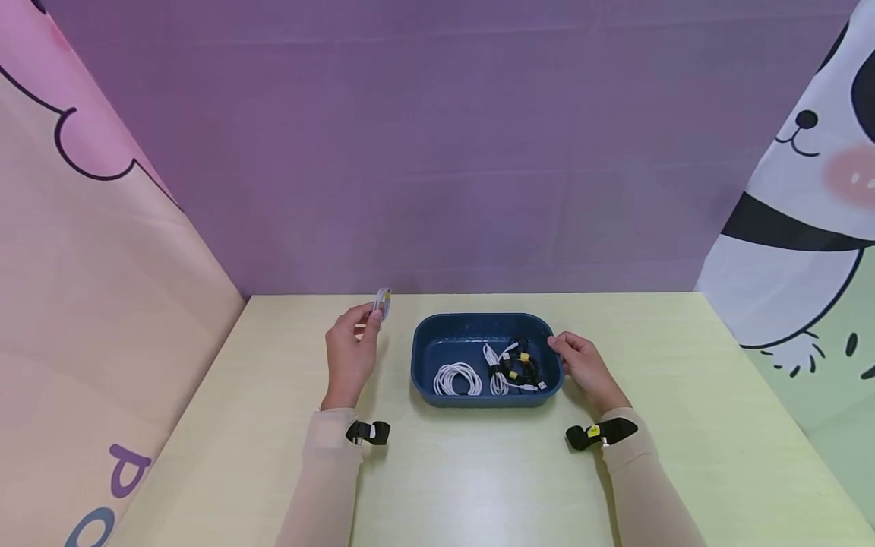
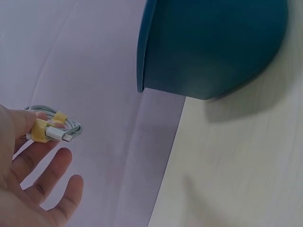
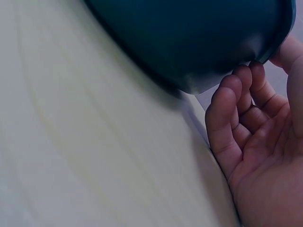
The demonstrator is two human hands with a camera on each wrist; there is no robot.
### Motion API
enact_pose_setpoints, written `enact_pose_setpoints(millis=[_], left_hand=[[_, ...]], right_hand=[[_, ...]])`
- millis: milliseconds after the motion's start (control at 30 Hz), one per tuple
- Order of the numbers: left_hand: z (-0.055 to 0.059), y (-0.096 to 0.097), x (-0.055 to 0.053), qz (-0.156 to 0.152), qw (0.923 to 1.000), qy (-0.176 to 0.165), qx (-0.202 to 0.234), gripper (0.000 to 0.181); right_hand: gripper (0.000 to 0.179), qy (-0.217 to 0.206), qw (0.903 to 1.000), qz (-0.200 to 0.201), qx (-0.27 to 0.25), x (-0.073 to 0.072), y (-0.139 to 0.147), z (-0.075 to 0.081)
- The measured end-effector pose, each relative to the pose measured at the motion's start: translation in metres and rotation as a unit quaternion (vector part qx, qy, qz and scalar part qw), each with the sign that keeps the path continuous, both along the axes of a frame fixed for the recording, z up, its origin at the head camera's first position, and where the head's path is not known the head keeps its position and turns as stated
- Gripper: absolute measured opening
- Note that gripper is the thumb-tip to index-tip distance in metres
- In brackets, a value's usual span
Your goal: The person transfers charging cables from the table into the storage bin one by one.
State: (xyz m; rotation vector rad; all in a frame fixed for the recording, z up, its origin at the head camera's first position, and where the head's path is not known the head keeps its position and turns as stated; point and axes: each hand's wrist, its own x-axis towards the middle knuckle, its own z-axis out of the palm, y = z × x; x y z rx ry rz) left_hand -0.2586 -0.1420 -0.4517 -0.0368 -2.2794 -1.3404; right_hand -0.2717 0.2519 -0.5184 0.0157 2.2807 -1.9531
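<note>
My left hand [image 1: 351, 353] pinches a coiled pale grey cable [image 1: 382, 302] between thumb and fingers, raised to the left of a dark blue bin [image 1: 487, 401]. In the left wrist view the cable [image 2: 71, 126] shows yellow ties and a white plug, while the lower fingers spread loosely beneath. My right hand [image 1: 583, 366] grips the bin's right rim, thumb on the edge and fingers curled against the outer wall, as the right wrist view shows. Inside the bin lie a round white cable coil [image 1: 458, 377], a bundled white cable [image 1: 499, 372] and black cables with yellow ties [image 1: 522, 366].
The bin stands on a pale wooden table [image 1: 472, 471]. A purple backdrop [image 1: 465, 152] rises behind the table's far edge. Printed cloths stand at both sides, with a panda figure [image 1: 800, 289] on the right one.
</note>
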Motion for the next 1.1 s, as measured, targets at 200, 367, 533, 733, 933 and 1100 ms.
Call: enact_pose_setpoints(millis=[200,367,533,733,933,1100], left_hand=[[0.001,0.003,0.001,-0.013,0.9992,0.037,0.009,0.024],[0.001,0.007,0.002,-0.015,0.9989,0.044,0.003,0.022],[0.002,0.010,0.001,-0.028,0.9980,0.057,-0.003,0.021],[0.006,0.011,0.002,-0.034,0.9967,0.074,-0.005,0.020],[0.008,0.014,0.005,-0.037,0.9965,0.075,0.004,0.019],[0.009,0.016,0.005,-0.045,0.9960,0.077,0.005,0.020]], right_hand=[[0.028,0.005,1.0000,-0.004,0.006,-0.001,-0.002,0.002],[0.029,-0.009,0.9996,-0.005,0.026,0.001,-0.001,0.003],[0.028,-0.018,0.9993,-0.013,0.030,0.003,0.000,0.005],[0.032,-0.004,0.9995,-0.008,0.029,0.001,0.002,0.003],[0.030,-0.010,0.9997,-0.005,0.020,0.002,0.002,0.005],[0.030,-0.008,0.9999,-0.005,0.006,0.004,-0.001,0.005]])
